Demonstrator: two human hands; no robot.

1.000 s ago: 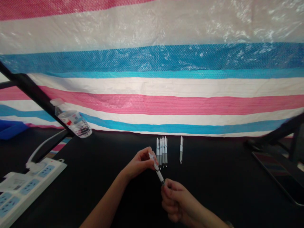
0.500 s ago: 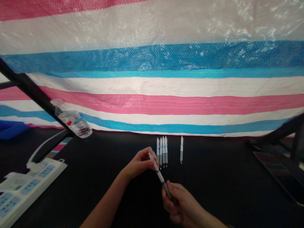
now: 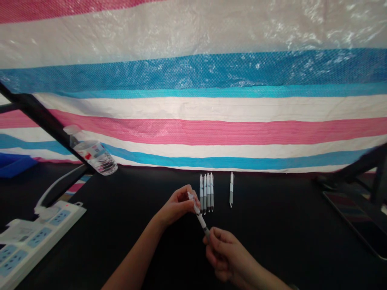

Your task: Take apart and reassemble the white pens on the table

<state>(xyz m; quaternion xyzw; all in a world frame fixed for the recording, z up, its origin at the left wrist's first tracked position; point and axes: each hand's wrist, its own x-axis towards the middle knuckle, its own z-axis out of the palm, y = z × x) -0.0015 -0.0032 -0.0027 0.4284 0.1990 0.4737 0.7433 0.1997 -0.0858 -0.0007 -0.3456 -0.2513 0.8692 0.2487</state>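
Note:
A white pen with a grey grip (image 3: 200, 220) is held slantwise between my two hands. My left hand (image 3: 180, 204) pinches its upper, clicker end between thumb and fingers. My right hand (image 3: 222, 251) is closed around the grey lower end, so the tip is hidden in the fingers. Just beyond my left hand, several matching pens (image 3: 207, 192) lie side by side in a row on the black table (image 3: 266, 233). One more pen (image 3: 231, 190) lies apart to their right.
At the left stand a white power strip (image 3: 51, 237) with plugs in it and a clear water bottle (image 3: 96, 156). A phone-like dark slab (image 3: 356, 221) lies at the right. A striped plastic sheet (image 3: 193, 133) hangs behind the table; a blue tray (image 3: 15, 164) is far left.
My right hand has shifted slightly up along the pen, its fingers now covering more of the grey grip. The left hand has barely moved, and the pens on the table lie as before.

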